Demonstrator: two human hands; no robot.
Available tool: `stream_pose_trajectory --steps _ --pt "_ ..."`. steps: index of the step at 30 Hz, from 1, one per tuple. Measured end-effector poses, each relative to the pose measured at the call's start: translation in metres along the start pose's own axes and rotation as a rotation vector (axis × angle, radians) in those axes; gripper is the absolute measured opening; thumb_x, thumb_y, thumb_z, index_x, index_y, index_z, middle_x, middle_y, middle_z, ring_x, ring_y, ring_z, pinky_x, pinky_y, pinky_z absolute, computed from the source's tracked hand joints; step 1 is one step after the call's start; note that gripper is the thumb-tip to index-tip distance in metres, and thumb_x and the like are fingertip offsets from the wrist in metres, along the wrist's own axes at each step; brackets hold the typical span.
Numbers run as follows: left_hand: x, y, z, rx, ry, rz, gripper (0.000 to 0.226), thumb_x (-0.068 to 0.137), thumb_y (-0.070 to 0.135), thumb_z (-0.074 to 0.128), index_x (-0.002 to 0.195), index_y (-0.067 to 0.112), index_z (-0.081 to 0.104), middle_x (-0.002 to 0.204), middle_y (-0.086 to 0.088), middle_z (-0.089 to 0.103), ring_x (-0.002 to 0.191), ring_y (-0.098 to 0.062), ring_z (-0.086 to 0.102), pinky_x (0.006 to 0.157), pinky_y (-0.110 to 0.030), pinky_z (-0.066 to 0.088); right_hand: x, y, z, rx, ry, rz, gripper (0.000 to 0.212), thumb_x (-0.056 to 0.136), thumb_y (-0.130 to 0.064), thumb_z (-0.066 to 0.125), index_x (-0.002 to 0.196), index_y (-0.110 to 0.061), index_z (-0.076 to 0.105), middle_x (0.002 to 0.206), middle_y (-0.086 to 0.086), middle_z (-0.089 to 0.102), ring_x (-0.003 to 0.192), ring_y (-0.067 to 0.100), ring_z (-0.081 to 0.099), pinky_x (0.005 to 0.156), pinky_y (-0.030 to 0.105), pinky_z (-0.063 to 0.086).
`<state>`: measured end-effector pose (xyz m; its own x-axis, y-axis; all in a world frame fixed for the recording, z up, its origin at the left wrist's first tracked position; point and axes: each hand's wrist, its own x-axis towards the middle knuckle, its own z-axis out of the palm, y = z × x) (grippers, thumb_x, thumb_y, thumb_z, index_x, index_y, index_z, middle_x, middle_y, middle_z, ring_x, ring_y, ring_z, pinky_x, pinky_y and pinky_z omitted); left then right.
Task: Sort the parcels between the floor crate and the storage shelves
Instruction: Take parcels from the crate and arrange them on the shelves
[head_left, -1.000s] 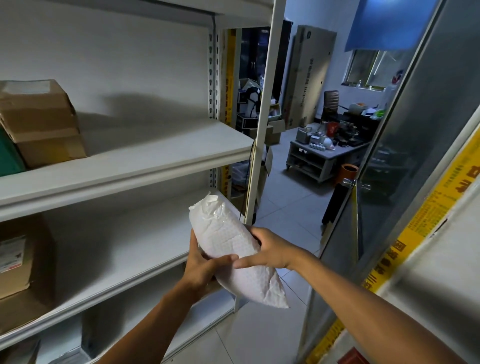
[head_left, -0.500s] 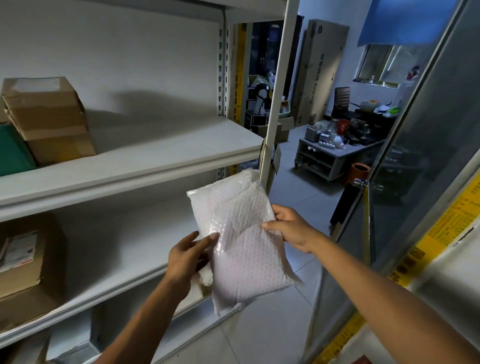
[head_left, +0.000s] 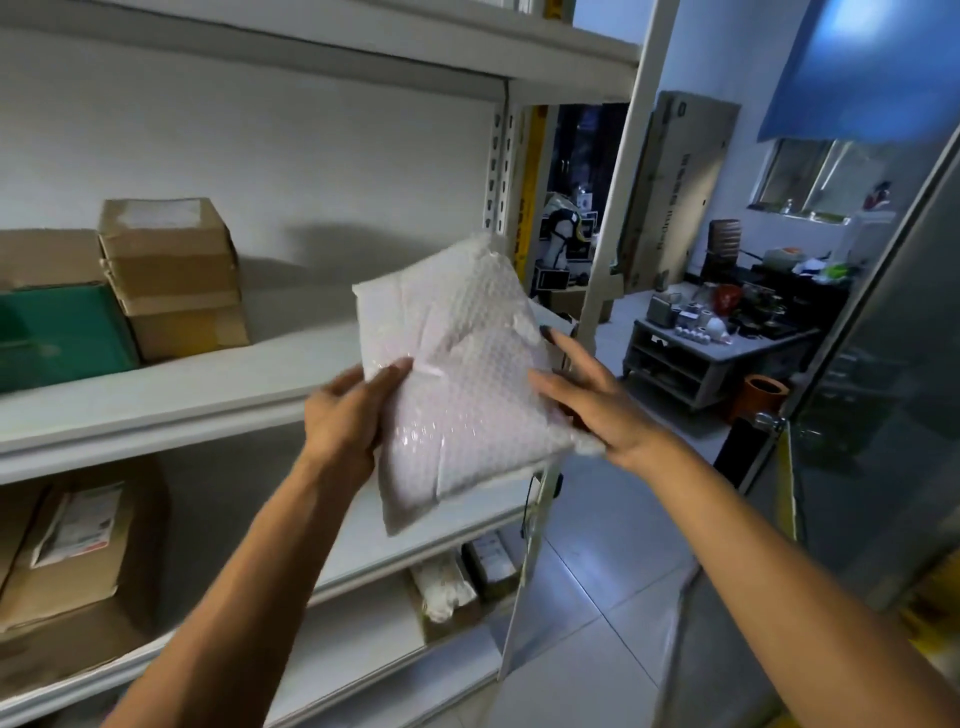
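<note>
Before a white storage rack, a person holds a bubble-wrap parcel (head_left: 462, 384) in the air at the level of the middle shelf (head_left: 171, 400), near its right end. The left hand (head_left: 345, 415) grips the parcel's left edge, thumb curled over the front; its other fingers are hidden behind the wrap. The right hand (head_left: 592, 400) lies against the parcel's right side with fingers nearly straight and spread, and whether any of them hooks behind the packet cannot be told. The parcel's contents are blurred by the plastic. On the middle shelf, well to the left, stand stacked cardboard boxes (head_left: 174, 275) beside a green box (head_left: 60, 335) cut off by the picture's edge. A labelled carton (head_left: 78, 551) sits in shadow on the shelf below, its label unreadable, and a small white packet (head_left: 447, 587) lies half hidden on the lowest shelf. No floor crate is in view. Half a second earlier the parcel hung lower, at the shelf underneath; it has since risen and tilted toward the rack, and the right hand has opened from a pinch.
</note>
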<state>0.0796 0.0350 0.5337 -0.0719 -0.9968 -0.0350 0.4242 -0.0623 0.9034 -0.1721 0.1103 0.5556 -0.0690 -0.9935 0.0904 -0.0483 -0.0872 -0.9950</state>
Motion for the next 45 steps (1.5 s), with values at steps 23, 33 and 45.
stream_pose_trajectory --steps 23,33,45 --pt "0.091 0.117 -0.152 0.914 0.533 0.794 0.071 0.080 0.026 0.077 0.145 0.020 0.048 0.139 -0.008 0.048 0.126 -0.025 0.048 0.106 -0.039 0.046 0.148 -0.009 0.223 -0.756 0.361 -0.479 0.082 0.083 -0.019 0.073 0.156 -0.015 0.035 0.162 0.013 0.017 0.148 0.035 0.017 0.120 0.048 0.020" --pt "0.088 0.144 -0.160 0.713 0.242 0.466 0.117 0.067 0.047 0.065 0.164 0.021 0.005 0.152 -0.008 0.042 0.141 -0.029 0.039 0.114 -0.053 0.040 0.193 -0.037 0.301 -0.273 -0.201 -0.229 0.091 0.093 -0.034 0.060 0.162 -0.034 0.000 0.162 -0.001 0.026 0.141 0.019 0.037 0.098 0.027 0.039" --pt "0.066 0.118 -0.142 0.289 0.227 0.450 0.013 0.089 0.011 0.069 0.094 0.021 0.063 0.104 -0.016 0.073 0.089 -0.027 0.067 0.075 -0.040 0.048 0.157 -0.004 0.252 -0.020 -0.008 -0.220 0.038 0.080 -0.058 0.065 0.099 -0.028 0.051 0.097 -0.008 0.065 0.080 -0.005 0.063 0.063 0.019 0.053"
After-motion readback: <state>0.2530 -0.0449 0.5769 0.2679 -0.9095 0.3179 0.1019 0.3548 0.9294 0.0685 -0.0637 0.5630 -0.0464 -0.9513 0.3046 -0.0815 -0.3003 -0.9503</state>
